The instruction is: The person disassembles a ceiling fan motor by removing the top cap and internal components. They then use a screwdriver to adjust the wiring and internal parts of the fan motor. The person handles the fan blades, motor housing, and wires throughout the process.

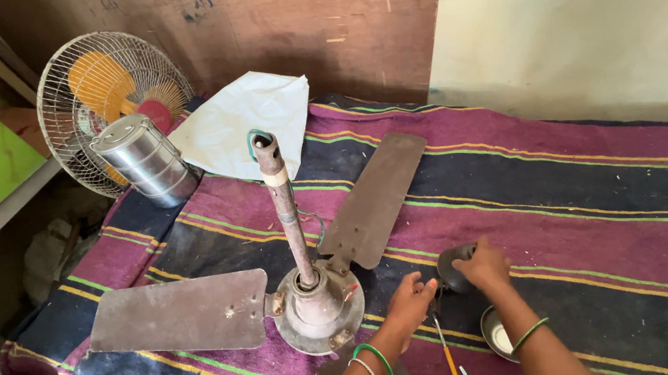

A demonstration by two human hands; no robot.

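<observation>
Our left hand (pixel 409 305) reaches forward, fingers loosely together, tips just beside the ceiling fan motor (pixel 318 306). Our right hand (pixel 484 267) curls over a dark round cup (pixel 452 270), fingers clamped on its top.

Support surface: a bed or low platform covered with a striped blanket (pixel 585 184), purple and dark blue bands with thin yellow and green lines. The blanket is creased and hangs over the near left edge.

Lying directly on it:
- ceiling fan (pixel 313 299), dusty brown, motor hub resting on the cloth near the front, downrod pointing up and slightly tilted; one blade extends left, one toward the back right, a third at the front edge is mostly hidden.
- stacked steel tiffin carrier (pixel 142 159), back left, leaning.
- white cloth or paper sheet (pixel 247 122), back, beside the carrier.
- dark dome-shaped cup (pixel 454 270), right of the hub.
- shallow metal bowl (pixel 497 335), near front.
- screwdriver (pixel 448 359), yellow-handled, between hub and bowl.
</observation>
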